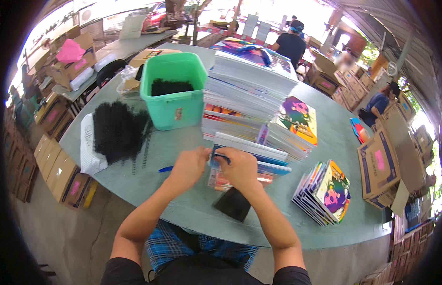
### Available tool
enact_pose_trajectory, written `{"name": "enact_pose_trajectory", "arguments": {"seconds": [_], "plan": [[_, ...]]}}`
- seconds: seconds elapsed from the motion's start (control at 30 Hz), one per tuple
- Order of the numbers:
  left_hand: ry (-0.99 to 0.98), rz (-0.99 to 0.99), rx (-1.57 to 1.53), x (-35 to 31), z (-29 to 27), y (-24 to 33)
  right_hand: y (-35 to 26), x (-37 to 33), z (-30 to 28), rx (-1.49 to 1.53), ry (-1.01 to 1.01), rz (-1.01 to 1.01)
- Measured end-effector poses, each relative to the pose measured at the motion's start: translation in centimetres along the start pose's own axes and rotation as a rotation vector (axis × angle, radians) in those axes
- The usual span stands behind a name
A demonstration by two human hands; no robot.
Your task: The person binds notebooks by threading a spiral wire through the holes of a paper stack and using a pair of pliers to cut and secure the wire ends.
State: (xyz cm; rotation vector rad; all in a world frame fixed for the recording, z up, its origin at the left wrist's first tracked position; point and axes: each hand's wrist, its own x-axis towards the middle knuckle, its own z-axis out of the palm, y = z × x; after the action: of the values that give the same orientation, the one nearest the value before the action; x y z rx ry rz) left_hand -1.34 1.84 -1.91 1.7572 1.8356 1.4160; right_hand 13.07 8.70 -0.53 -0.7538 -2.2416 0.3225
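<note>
A spiral notebook (252, 148) stands on its edge at the middle of the table, against a tall stack of notebook pages. My left hand (188, 165) is closed, its fingertips pinching at the notebook's left end. My right hand (238, 166) reaches over the same end, its fingers closed around a dark blue curved handle (223, 157); the fingers hide the rest of that tool. Other notebooks with colourful covers (273, 173) sit just under and beyond my right hand. Near my right wrist lies a flat black pad (233, 205). A blue pen-like piece (165, 169) rests beside my left hand.
Left of me are a green bin (176, 111) with black coils, a heap of black spiral coils (120, 130) and a white bag (91, 147). Tall page stacks (247, 90) rise ahead. Bound notebooks (325, 194) and an open carton (380, 166) stand right. Other people work farther back.
</note>
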Motion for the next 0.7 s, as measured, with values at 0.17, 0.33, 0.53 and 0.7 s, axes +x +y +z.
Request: {"name": "enact_pose_trajectory", "arguments": {"seconds": [0.17, 0.33, 0.53, 0.7], "plan": [[0.003, -0.213, -0.142, -0.1, 0.1, 1.1, 0.7, 0.1, 0.8, -0.028, -0.099, 0.016], [0.135, 0.312, 0.093, 1.4, 0.3, -1.7, 1.1, -0.1, -0.6, 0.015, -0.029, -0.086], [-0.124, 0.106, 0.129, 1.9, -3.2, 1.1, 1.8, 0.8, 1.2, -0.038, 0.1, -0.131], [-0.205, 0.103, 0.082, 2.0, -4.8, -0.6, 1.0, 1.0, 0.4, -0.044, -0.047, 0.002]]}}
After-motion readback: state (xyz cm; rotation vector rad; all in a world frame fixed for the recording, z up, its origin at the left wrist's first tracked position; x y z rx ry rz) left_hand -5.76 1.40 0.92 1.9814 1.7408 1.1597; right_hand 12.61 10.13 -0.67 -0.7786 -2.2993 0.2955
